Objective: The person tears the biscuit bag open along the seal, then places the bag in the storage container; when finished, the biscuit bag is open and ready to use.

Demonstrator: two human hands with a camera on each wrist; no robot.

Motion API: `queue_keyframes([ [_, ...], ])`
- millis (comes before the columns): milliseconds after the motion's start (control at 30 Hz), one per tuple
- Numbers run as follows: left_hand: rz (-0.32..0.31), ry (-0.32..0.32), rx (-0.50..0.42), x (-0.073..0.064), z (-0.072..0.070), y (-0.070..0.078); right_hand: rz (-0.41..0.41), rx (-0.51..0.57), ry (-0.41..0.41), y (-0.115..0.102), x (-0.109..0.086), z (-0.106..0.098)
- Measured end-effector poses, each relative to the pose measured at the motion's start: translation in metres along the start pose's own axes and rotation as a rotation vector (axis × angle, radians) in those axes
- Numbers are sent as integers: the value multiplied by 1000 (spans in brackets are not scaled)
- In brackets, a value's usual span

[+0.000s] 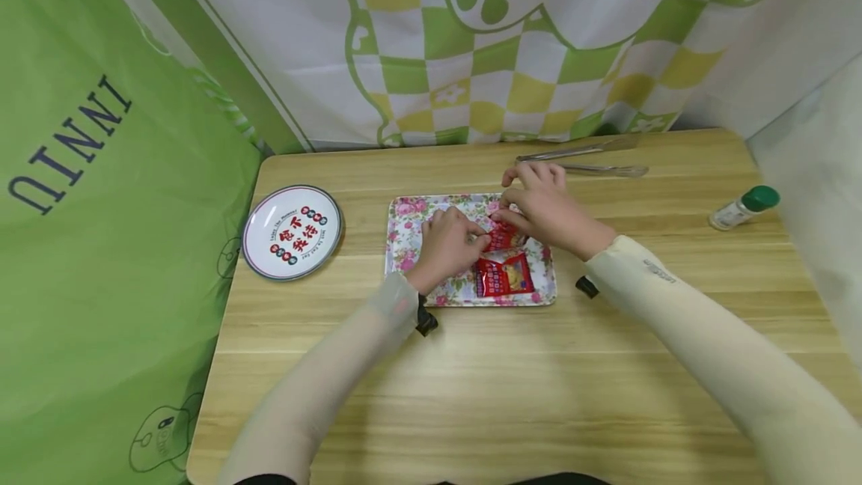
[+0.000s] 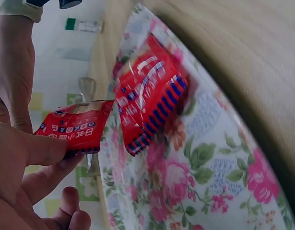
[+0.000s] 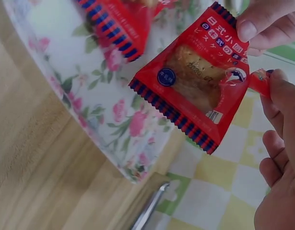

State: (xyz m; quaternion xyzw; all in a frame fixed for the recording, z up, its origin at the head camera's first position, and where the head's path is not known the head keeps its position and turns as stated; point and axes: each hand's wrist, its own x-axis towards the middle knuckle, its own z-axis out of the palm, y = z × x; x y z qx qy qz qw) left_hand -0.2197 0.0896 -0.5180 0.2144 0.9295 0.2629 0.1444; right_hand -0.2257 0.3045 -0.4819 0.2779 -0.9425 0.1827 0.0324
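Note:
Both hands hold a red biscuit packet over a floral tray. The left hand pinches one end between thumb and fingers, close to the striped seal in the left wrist view. My right hand pinches a small red bit at the packet's side edge, between thumb and forefinger. Through the clear window of the held packet a round biscuit shows. A second red biscuit packet lies on the tray, nearer to me.
Left of the tray sits a white plate with red lettering. Metal tongs lie behind the tray. At the right, a green-capped bottle lies at a tilt. A patterned curtain hangs along the table's back edge.

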Motion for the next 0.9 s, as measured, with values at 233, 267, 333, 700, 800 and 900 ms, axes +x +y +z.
queue_keyframes([
  [233, -59, -8, 35, 5, 7, -8, 55, 6, -76, 3, 11, 15],
  [267, -63, -5, 44, 6, 8, -9, 65, 11, -85, 4, 12, 17],
  [333, -65, 3, 70, 6, 9, -11, 80, 16, -100, 5, 15, 21],
  [700, -35, 40, 229, 8, 17, -15, 79, 18, -94, 14, 21, 41],
  [800, -42, 37, 249, 7, 19, -15, 85, 30, -92, 16, 21, 46],
  [900, -44, 40, 263, 6, 21, -15, 102, 47, -88, 17, 19, 52],
])
